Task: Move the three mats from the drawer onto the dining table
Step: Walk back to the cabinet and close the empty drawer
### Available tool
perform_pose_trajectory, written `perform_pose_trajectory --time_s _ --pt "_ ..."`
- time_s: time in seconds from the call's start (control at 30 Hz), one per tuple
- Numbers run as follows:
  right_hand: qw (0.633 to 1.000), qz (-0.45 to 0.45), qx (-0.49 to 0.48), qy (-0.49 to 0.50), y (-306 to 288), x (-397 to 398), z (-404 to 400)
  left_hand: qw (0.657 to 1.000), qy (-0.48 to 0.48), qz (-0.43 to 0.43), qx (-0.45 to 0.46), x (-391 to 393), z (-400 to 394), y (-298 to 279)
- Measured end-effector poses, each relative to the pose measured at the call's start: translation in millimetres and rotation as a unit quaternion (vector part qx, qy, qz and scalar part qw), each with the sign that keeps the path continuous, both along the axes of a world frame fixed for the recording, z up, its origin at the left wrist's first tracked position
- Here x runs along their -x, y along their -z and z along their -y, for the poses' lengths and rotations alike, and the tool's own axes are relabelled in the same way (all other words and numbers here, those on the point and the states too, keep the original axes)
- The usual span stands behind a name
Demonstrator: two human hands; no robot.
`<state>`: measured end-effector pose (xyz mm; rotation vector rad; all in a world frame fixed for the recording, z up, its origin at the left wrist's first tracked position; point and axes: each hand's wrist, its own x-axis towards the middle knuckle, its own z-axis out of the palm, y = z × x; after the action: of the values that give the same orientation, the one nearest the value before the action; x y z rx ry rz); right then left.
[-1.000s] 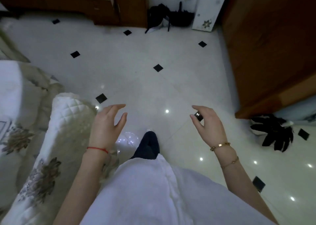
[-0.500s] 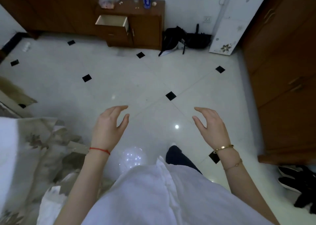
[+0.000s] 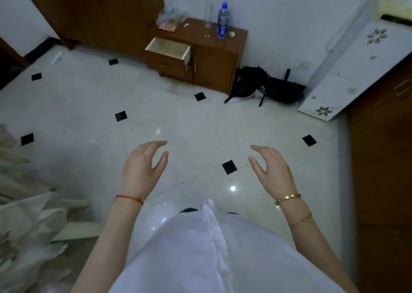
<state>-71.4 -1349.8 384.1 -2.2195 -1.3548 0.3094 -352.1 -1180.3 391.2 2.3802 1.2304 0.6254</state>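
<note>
A small wooden cabinet (image 3: pixel 214 69) stands against the far wall, and its top drawer (image 3: pixel 168 51) is pulled open. The pale inside of the drawer shows, with no mat visible in it from here. No mat and no dining table are in view. My left hand (image 3: pixel 142 170) and my right hand (image 3: pixel 270 170) hang in front of me over the floor, both holding nothing with fingers apart and curled. Both are far from the drawer.
A blue bottle (image 3: pixel 223 22), a clear bottle (image 3: pixel 208 12) and a plastic bag (image 3: pixel 170 18) sit on the cabinet top. A black bag (image 3: pixel 267 87) lies on the tiled floor beside a white floral panel (image 3: pixel 356 69). Wooden cupboards stand at right (image 3: pixel 383 159); pale bedding (image 3: pixel 26 226) at left.
The view has lifted and moved forward: the cabinet with the open drawer is closer and its top shows. My hands stay apart and hold nothing.
</note>
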Motion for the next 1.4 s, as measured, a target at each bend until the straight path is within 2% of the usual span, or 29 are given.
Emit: perform_pose_trajectory --time_s 0.3,0.53,0.87,1.23,1.4 --pt "0.995 0.006 0.013 -0.099 3.7 -77.1 -179.9 0.994 -0.108 0.007 0.028 -48.5 -123.6 9.0" --pt "0.99 0.001 0.008 -0.138 19.6 -105.5 -347.3 0.988 -0.151 0.002 0.016 -69.8 -266.2 14.3" --pt "0.991 0.014 -0.035 -0.131 -3.0 -126.7 -592.0 0.991 -0.13 -0.009 0.0 -96.8 -518.3 -16.8" --pt "0.995 -0.01 0.003 -0.099 28.0 -168.3 -760.8 0.995 -0.094 -0.013 0.007 -142.7 -704.5 6.8" --pt "0.996 -0.013 -0.007 -0.091 30.4 -201.3 -845.0 0.997 -0.07 -0.015 -0.007 -179.1 -800.3 8.3"
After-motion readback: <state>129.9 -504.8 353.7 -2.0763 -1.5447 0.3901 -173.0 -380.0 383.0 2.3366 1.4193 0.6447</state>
